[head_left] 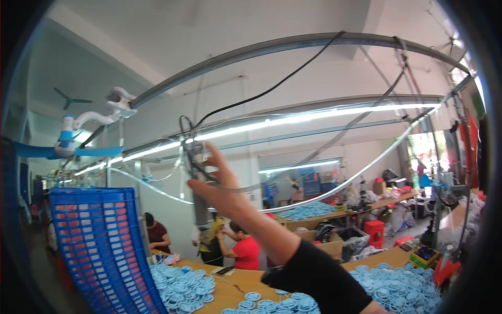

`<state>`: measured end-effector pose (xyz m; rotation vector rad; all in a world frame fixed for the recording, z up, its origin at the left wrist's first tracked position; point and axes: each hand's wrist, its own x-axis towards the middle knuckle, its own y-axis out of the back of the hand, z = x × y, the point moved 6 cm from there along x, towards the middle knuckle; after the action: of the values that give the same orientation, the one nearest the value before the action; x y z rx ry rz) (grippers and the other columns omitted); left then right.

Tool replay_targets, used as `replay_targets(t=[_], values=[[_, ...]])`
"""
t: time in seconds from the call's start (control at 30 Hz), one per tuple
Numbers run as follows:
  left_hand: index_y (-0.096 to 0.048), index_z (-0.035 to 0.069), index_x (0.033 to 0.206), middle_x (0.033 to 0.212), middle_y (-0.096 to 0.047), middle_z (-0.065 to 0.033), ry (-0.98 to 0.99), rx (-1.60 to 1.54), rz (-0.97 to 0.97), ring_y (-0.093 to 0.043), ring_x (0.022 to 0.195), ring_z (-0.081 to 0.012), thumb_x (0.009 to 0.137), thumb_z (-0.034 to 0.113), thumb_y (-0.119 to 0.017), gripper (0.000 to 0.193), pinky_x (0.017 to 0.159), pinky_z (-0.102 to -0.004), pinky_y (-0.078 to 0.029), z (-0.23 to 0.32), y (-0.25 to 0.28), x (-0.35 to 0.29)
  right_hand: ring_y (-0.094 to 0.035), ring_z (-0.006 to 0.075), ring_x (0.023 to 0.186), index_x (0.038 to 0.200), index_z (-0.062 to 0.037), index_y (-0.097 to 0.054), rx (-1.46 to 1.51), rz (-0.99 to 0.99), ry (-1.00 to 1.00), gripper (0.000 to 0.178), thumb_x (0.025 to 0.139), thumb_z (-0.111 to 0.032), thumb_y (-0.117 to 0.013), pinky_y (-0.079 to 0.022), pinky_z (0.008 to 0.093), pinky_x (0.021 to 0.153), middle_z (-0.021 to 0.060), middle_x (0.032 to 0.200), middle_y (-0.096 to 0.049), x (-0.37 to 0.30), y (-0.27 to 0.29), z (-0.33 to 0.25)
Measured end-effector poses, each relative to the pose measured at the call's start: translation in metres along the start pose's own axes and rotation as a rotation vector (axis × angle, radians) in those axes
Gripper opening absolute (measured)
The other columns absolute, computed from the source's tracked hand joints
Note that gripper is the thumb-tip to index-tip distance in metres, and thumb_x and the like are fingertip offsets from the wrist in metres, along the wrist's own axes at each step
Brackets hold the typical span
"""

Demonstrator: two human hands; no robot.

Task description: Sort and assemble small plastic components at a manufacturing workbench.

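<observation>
My right hand (222, 186) is raised in the middle of the view, its arm in a black sleeve (327, 280) coming up from the lower right. Thumb and fingers are apart, beside a dark grey upright tool (201, 209) that hangs from a black looped cable and looks like an electric screwdriver. The thumb overlaps the tool in the picture; whether it touches cannot be told. Below lie piles of light blue round plastic parts with looped cords (180, 288), and more such parts (397, 288) to the right. My left hand is out of view.
A blue plastic crate (99, 246) stands on edge at the left. Overhead run a metal rail (251, 49) and a lit tube lamp (293, 121). A blue-bladed fan (65, 149) hangs at left. People work beyond the table, one in a red shirt (247, 254). A red stool (373, 234) stands behind.
</observation>
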<state>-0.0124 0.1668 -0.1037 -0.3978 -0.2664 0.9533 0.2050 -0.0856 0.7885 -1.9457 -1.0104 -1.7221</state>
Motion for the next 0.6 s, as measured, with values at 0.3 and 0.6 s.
replay_targets(t=[0.3,0.6], values=[[-0.039,-0.003,0.135,0.131,-0.049,-0.0235,-0.084,0.996,0.297,-0.045,0.122,-0.0344,0.092,0.015,-0.053,0.049,0.106,-0.0371,-0.033,0.128,-0.097,-0.075,-0.054,0.0375,0.108,0.142,-0.0141,-0.034,-0.271,0.02,0.115,0.073,0.074,-0.008,-0.058,-0.043,0.0427,0.094,0.0213,0.112,-0.054,0.041,-0.026,0.022],[-0.046,-0.003,0.129,0.127,-0.05,-0.024,-0.109,0.898,0.291,-0.046,0.119,-0.0369,0.095,0.023,-0.046,0.043,0.105,-0.0396,-0.034,0.09,-0.06,-0.064,-0.061,0.0333,0.096,0.14,-0.0119,-0.04,-0.321,-0.152,-0.095,0.072,0.072,-0.014,-0.061,-0.048,0.0383,0.085,0.0212,0.101,-0.062,0.111,-0.053,0.03]])
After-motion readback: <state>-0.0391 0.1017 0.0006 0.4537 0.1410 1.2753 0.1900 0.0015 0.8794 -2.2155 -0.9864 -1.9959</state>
